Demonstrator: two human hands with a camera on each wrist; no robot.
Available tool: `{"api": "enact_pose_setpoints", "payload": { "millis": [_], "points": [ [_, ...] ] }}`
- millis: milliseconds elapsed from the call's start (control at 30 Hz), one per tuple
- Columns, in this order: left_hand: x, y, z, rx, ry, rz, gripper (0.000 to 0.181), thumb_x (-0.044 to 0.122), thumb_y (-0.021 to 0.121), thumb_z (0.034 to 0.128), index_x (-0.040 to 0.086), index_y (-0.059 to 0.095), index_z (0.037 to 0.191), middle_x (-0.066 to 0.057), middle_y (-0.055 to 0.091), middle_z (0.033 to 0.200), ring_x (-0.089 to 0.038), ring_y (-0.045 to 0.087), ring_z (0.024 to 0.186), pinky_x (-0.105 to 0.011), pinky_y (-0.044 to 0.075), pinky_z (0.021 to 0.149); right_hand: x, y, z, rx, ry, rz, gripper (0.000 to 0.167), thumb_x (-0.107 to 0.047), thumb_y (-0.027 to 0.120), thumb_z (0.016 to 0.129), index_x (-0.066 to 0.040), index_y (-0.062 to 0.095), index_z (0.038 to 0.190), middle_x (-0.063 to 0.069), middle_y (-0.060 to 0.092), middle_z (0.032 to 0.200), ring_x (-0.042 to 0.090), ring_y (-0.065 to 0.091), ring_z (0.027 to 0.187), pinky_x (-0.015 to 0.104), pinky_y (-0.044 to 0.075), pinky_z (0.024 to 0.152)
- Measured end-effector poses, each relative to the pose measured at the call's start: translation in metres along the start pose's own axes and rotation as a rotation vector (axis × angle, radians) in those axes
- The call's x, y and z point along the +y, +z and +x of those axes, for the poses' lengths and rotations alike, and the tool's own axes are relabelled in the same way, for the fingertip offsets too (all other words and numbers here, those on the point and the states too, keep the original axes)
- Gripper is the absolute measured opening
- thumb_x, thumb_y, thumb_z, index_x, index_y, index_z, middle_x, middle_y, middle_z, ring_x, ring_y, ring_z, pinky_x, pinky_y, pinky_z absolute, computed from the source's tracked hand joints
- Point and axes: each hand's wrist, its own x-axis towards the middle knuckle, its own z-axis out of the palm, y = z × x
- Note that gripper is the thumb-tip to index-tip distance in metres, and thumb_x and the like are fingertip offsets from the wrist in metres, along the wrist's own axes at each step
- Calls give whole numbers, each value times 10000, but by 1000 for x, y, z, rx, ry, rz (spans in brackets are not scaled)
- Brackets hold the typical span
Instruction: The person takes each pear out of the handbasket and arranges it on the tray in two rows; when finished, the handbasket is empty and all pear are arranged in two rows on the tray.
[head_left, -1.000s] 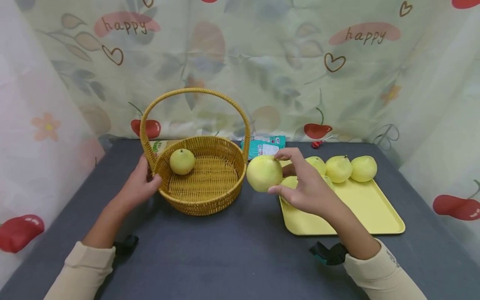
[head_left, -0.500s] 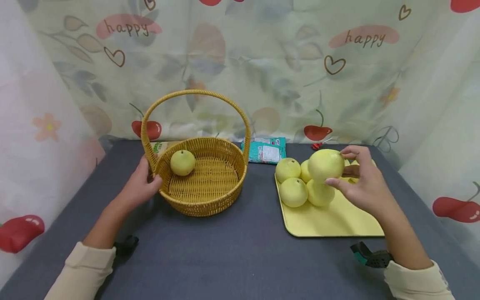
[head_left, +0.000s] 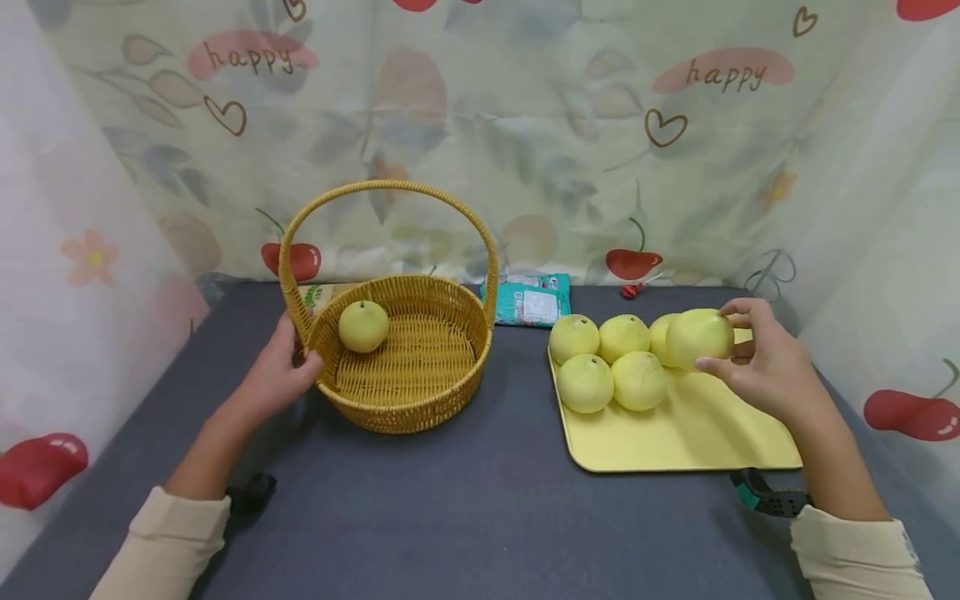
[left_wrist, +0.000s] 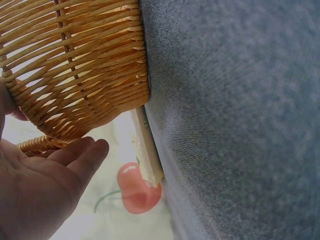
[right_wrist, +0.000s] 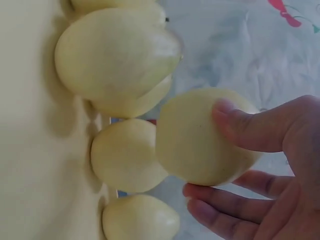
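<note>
In the head view, my left hand [head_left: 281, 371] grips the left rim of a woven basket [head_left: 405, 417], by the foot of its tall handle. One yellow-green pear [head_left: 363, 327] sits inside the basket at the left. The left wrist view shows the hand [left_wrist: 42, 187] with its fingers beside the wicker wall [left_wrist: 75, 65]. Over the back right of a yellow tray [head_left: 675, 442], my right hand [head_left: 772, 358] holds another pear [head_left: 701, 337] between thumb and fingers. Several pears [head_left: 637, 381] rest on the tray's left and back. The right wrist view shows the held pear [right_wrist: 200, 140] raised off the tray surface.
A teal packet [head_left: 536, 300] lies behind, between basket and tray. Farther right is a small red-wrapped lollipop [head_left: 632, 292]. Part of a flat package [head_left: 318, 294] shows behind the basket. A printed curtain [head_left: 480, 125] closes off the back of the dark table [head_left: 450, 517].
My right hand has carried the pear from beside the basket rightward over the tray, then lower toward its back right. My left hand has stayed on the basket.
</note>
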Motion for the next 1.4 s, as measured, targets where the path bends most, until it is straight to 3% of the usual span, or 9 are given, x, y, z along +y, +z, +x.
{"api": "enact_pose_setpoints", "payload": {
  "millis": [133, 400, 633, 933, 1133, 1400],
  "points": [
    [0, 0, 0, 3, 4, -1, 748, -23, 446, 926, -18, 32, 1548, -309, 299, 1453, -409, 464, 1174, -477, 441, 845, 9, 1, 0, -95, -1, -34, 741, -189, 822, 841, -48, 337, 1382, 311, 466, 1289, 474, 640, 967, 519, 532, 731],
    [3, 1, -1, 7, 0, -3, 717, -17, 450, 925, -27, 67, 1532, -308, 363, 1372, -402, 479, 1161, -444, 447, 852, 22, 7, 5, -222, 24, -26, 726, -215, 857, 795, -49, 339, 1276, 279, 463, 1253, 416, 648, 933, 435, 495, 711],
    [3, 0, -1, 5, -19, 2, 750, -37, 446, 926, -31, 26, 1547, -329, 288, 1461, -421, 433, 1231, -546, 412, 911, 30, 12, 4, -252, 1, -32, 732, -158, 877, 760, -41, 339, 1243, 290, 476, 1229, 315, 629, 823, 388, 468, 679],
    [2, 0, -1, 6, 0, 12, 739, -28, 450, 932, -33, 38, 1545, -320, 291, 1468, -414, 453, 1200, -512, 426, 875, 33, 15, 4, -266, -7, -15, 729, -111, 871, 749, -6, 319, 1213, 286, 456, 1216, 290, 596, 775, 339, 460, 646],
    [0, -1, 0, 2, -4, 10, 740, -27, 449, 935, -27, 35, 1548, -318, 294, 1463, -409, 451, 1209, -475, 436, 876, 31, 15, 5, -305, 0, 4, 729, -137, 837, 803, 42, 280, 1238, 303, 405, 1225, 382, 578, 941, 367, 486, 731],
    [2, 0, 0, 6, 3, 9, 742, -23, 461, 931, -23, 45, 1546, -311, 327, 1430, -410, 466, 1204, -490, 446, 883, 28, 13, 5, -332, -2, 1, 698, -183, 775, 880, 108, 280, 1276, 331, 372, 1267, 478, 474, 1143, 570, 440, 885]
  ]
}}
